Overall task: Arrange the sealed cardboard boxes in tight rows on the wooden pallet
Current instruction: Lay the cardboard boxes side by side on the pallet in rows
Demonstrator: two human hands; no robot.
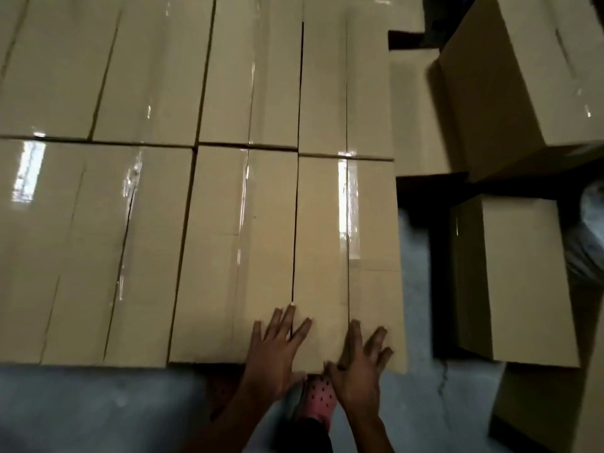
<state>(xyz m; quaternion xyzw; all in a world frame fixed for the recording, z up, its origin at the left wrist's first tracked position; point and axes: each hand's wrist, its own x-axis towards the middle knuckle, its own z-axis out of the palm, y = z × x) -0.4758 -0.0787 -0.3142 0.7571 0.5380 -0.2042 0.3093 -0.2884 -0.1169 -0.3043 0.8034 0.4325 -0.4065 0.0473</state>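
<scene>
single view only, head-worn wide-angle camera, looking forward and steeply down. close over near row of sealed boxes (248,250), box tops fill upper and left frame. both hands, left hand (277,351) and right hand (359,364), enter from bottom edge. grey floor (81,410) along bottom, loose boxes (513,282) at right. edges bow from lens.

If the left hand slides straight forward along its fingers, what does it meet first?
Nothing stands up in its way: the left hand would slide along the flat box top beside the seam; the far-row box looks flush, though depth is unclear.
</scene>
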